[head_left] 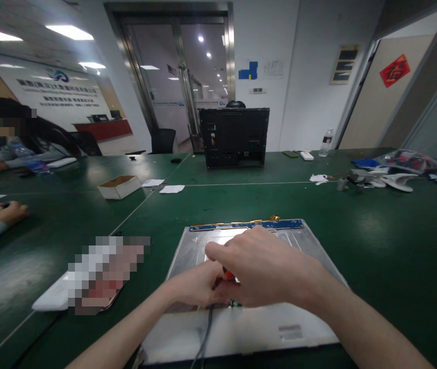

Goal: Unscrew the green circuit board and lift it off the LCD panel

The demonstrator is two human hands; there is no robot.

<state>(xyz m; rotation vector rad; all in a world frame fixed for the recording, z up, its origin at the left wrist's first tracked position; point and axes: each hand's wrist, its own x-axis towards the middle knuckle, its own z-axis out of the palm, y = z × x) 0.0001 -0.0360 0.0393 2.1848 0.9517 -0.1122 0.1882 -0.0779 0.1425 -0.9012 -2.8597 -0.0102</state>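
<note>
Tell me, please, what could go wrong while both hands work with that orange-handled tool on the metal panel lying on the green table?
The right hand covers the orange-handled tool, so its tip is hidden; a slip could scratch the metal panel. The left hand sits right beside the tool and might get jabbed. A dark cable trails off the near edge between the forearms; snagging it could tug the panel, and the blue circuit strip along the far edge looks exposed.
</note>
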